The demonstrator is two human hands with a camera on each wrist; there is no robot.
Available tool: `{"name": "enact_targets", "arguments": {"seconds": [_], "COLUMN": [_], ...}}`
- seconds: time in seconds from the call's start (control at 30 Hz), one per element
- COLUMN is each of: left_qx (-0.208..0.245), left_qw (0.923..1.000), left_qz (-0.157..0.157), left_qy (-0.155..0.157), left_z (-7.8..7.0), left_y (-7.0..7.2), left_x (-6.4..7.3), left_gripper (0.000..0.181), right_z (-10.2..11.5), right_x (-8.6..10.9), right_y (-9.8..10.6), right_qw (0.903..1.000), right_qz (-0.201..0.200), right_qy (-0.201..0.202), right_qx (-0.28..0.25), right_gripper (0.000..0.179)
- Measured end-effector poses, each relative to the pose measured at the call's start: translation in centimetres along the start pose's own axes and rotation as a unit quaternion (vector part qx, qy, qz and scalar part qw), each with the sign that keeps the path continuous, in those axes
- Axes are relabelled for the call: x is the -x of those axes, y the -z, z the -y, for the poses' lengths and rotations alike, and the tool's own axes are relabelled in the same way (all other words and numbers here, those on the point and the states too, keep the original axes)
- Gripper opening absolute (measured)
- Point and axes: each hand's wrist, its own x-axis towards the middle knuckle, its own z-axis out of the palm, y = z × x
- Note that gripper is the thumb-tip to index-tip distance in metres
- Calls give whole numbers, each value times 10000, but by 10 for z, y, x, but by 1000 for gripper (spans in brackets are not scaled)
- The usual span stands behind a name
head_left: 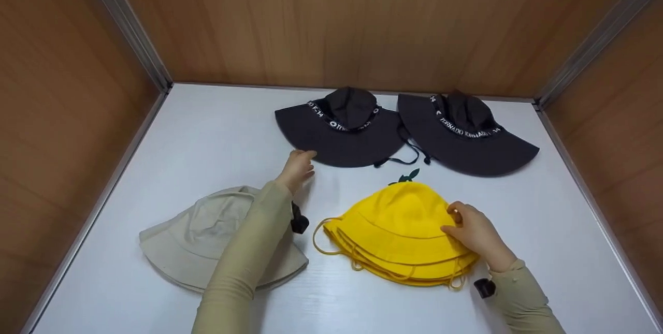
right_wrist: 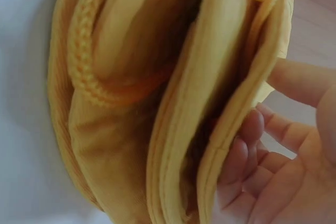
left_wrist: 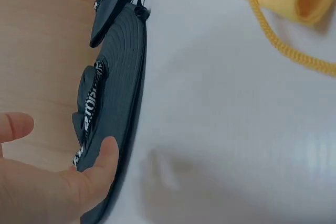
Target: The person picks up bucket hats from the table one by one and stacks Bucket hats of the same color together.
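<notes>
My left hand (head_left: 297,171) reaches to the front edge of a dark wide-brimmed hat (head_left: 357,150). In the left wrist view, thumb and finger stand apart beside that hat's brim (left_wrist: 123,77), gripping nothing visible. My right hand (head_left: 476,233) touches the right side of a stack of yellow bucket hats (head_left: 399,220), with loosely bent fingers. The right wrist view shows its fingertips (right_wrist: 252,124) against the outside of a yellow brim (right_wrist: 220,150); their full contact is hidden. Beneath my left forearm lie stacked beige bucket hats (head_left: 207,225), partly covered.
Another dark hat (head_left: 476,153) lies at the back right, its brim meeting the first one. A dark cord (head_left: 409,158) trails between them. Green leaf shapes (head_left: 409,176) stick up behind the yellow stack. Wooden panels (head_left: 331,23) wall the white table (head_left: 207,127) on three sides.
</notes>
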Motion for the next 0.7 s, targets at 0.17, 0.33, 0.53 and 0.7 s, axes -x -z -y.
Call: {"name": "enact_targets", "arguments": {"seconds": [0.17,0.33,0.53,0.7], "left_qx": [1166,2448,3502,3930], "left_qw": [9911,9664,9323,9150], "left_qz": [-471,-590,-753,-829], "left_qy": [442,513,509,385], "left_z": [4,7,12,14], "left_y": [5,2,-6,-12], "left_x": [-12,-18,-25,-32], "left_gripper": [69,66,61,60], "right_z": [-2,-4,-5,-6], "right_x": [0,0,-2,-3], "right_y": [-2,-3,-4,-4], "right_qw": [9999,9997,9999,9998], "right_qz": [-57,-138,-98,-169], "right_qy": [128,182,72,104], "right_qx": [-6,68,22,-33], "right_gripper": [38,38,37,36]}}
